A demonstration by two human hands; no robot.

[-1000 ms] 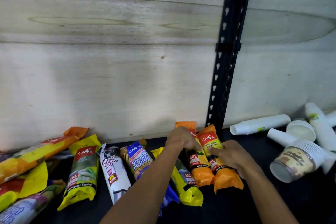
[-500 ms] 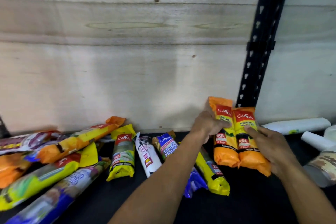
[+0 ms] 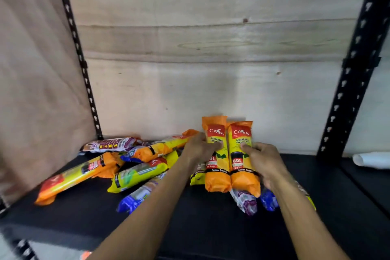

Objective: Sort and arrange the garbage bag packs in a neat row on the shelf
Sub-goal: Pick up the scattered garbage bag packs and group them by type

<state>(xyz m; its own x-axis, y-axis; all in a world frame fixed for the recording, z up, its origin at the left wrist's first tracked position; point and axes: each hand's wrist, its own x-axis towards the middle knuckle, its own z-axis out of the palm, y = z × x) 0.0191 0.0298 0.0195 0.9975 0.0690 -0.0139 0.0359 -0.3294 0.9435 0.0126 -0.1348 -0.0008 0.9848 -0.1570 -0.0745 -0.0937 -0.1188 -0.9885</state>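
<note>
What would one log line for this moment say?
left hand: holds left orange plastic pack | right hand: holds right orange plastic pack | packs: side by side, raised

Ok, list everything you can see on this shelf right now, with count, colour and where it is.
Orange Casa packs: two, orange and yellow, side by side, held centre.
Loose packs: several, exact count unclear, orange, yellow, blue, purple-white, jumbled at left.
Packs under the held pair: a few, purple-white, blue, yellow, partly hidden.
Shelf: one, black.
Uprights: two, black, left and right.
Cup stack: one, white, far right.
Left hand: on the left pack.
Right hand: on the right pack.
</note>
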